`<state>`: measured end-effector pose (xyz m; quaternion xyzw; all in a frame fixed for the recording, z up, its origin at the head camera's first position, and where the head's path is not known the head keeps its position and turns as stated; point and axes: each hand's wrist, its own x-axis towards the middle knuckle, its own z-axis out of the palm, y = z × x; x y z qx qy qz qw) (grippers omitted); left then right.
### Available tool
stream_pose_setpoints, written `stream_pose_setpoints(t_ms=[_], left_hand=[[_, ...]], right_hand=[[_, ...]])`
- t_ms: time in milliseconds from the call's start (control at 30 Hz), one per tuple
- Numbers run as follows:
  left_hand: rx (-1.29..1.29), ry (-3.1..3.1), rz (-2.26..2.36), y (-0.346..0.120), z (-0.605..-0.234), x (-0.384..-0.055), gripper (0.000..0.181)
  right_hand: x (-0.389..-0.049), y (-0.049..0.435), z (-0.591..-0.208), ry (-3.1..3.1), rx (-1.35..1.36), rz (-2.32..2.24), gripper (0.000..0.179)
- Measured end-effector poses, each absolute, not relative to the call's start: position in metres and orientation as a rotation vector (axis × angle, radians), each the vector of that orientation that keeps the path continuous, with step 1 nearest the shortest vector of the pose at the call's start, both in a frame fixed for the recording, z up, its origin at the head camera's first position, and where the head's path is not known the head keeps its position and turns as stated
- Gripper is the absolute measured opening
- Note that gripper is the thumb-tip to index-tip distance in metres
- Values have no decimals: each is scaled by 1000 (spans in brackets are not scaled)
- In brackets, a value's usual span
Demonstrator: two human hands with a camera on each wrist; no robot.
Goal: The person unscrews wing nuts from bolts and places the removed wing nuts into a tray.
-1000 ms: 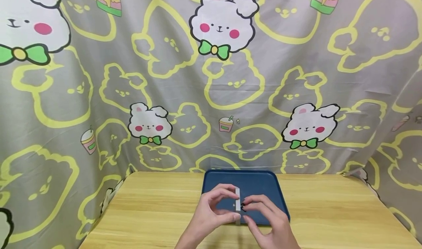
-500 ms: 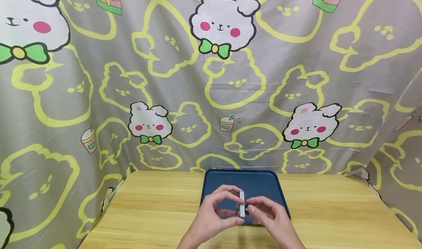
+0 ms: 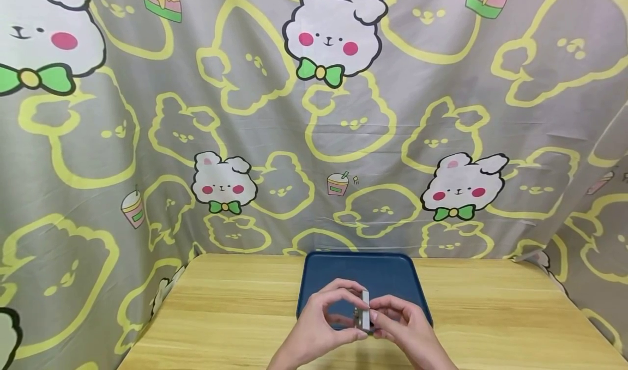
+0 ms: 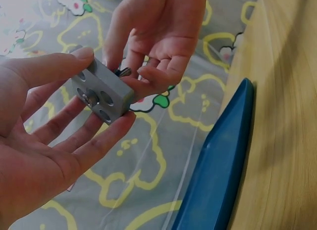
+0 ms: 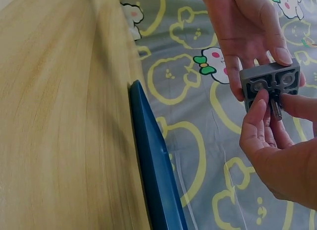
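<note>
As the left hand (image 3: 316,323) is edge-pinching the block (image 4: 102,85) lower-centre, seemingly for access, the right hand (image 3: 411,327) is pinching the bolt (image 5: 277,111).

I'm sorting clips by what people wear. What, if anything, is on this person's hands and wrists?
The left hand and the right hand are bare, with no glove, ring or marking visible. The wrists look uncovered too: no sleeve, bracelet, strap or cable shows in any view.
</note>
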<state>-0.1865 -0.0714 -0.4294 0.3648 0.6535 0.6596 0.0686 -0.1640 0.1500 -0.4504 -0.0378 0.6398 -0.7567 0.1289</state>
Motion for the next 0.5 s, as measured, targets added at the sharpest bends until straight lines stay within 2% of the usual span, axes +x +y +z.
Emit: stream_pose_setpoints(t_ms=[200,367,500], left_hand=[[1086,1972,1988,-72,-430,-188,33],[1074,1946,2016,-74,-430,-189,32],[1081,1886,2060,-75,-430,-191,33]], right_hand=[[-164,150,-451,1932,-138,-2193,24],[-159,146,-448,2133,-244,-2168,26],[-152,138,-446,2389,-360,-2138,19]])
